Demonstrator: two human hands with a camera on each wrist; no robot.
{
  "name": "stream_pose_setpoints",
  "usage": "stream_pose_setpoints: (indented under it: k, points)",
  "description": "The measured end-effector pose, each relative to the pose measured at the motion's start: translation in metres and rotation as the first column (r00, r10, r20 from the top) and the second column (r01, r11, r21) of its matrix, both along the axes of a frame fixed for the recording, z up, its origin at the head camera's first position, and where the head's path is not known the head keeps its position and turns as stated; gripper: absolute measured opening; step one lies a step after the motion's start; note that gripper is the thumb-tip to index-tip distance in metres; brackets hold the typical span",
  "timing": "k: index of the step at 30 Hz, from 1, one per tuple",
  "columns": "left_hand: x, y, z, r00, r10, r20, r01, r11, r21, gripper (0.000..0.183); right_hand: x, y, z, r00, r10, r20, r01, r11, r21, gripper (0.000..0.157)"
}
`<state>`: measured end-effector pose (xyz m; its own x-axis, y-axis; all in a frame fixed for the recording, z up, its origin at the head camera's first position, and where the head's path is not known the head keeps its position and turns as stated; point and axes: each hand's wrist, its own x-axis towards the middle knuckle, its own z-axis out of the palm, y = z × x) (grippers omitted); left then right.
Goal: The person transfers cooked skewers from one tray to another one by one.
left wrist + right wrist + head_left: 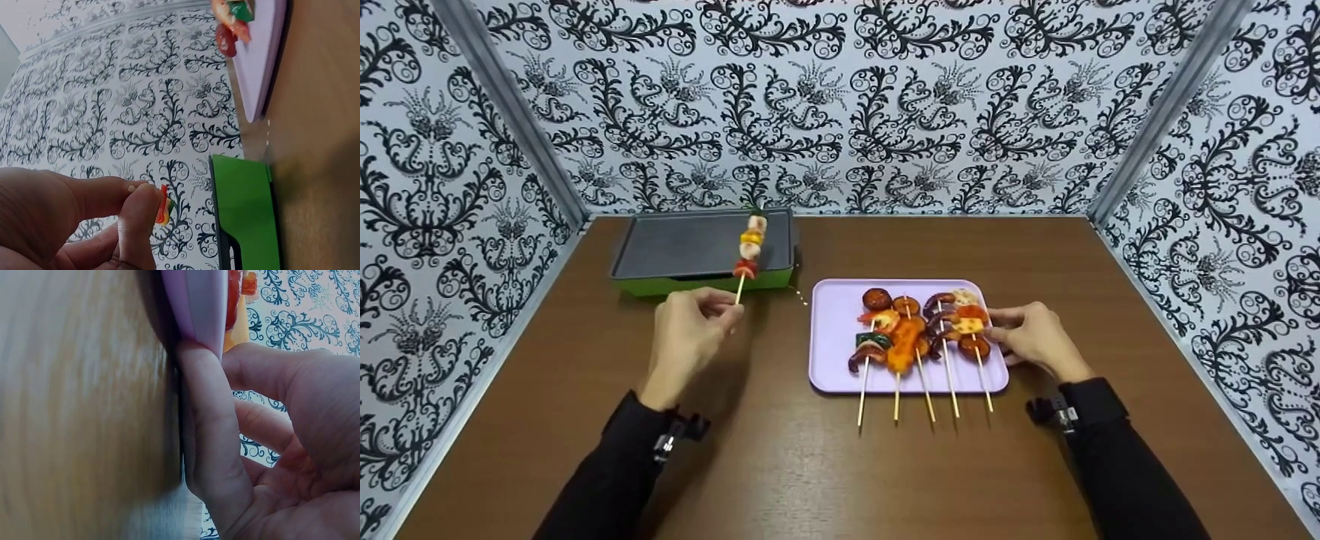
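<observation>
My left hand pinches the bare lower end of a skewer between thumb and fingers. Threaded on it are red, white, yellow and green pieces, raised in front of the right end of a green grill with a dark flat top. In the left wrist view, the fingers mostly hide the stick. At the other side, my right hand grips the right rim of a pale purple tray, a finger underneath and the thumb by the top edge. Several food skewers lie side by side on the tray, their sticks jutting over its near edge.
The brown wooden table is bounded by patterned walls at the back and sides. A short light-coloured cord lies between grill and tray. The grill's green side stands close to my left hand.
</observation>
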<state>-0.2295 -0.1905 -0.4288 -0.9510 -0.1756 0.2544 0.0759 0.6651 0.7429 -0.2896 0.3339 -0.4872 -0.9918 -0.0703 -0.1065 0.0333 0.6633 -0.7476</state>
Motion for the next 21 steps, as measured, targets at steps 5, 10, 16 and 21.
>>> stream_pose_setpoints:
  k: [5, 10, 16, 21]
  points:
    - [0.007, 0.007, -0.008, 0.999, -0.030, 0.011, 0.030, 0.999, -0.022, 0.016, -0.001, 0.000, 0.001, 1.000, -0.009, 0.016, 0.009, 1.000, -0.004, 0.050]
    - [0.015, 0.016, -0.014, 0.998, -0.056, 0.034, 0.057, 0.998, -0.022, 0.014, 0.000, 0.000, 0.000, 1.000, -0.008, 0.024, 0.008, 1.000, 0.000, 0.050]
    - [0.019, 0.029, -0.019, 0.995, -0.097, 0.031, 0.097, 0.995, 0.006, 0.011, -0.001, 0.000, -0.001, 1.000, -0.009, 0.022, 0.009, 1.000, -0.011, 0.050]
    - [0.021, 0.038, -0.027, 0.991, -0.131, 0.019, 0.131, 0.991, 0.021, 0.009, -0.001, 0.000, -0.001, 1.000, 0.003, 0.013, -0.003, 1.000, -0.026, 0.051]
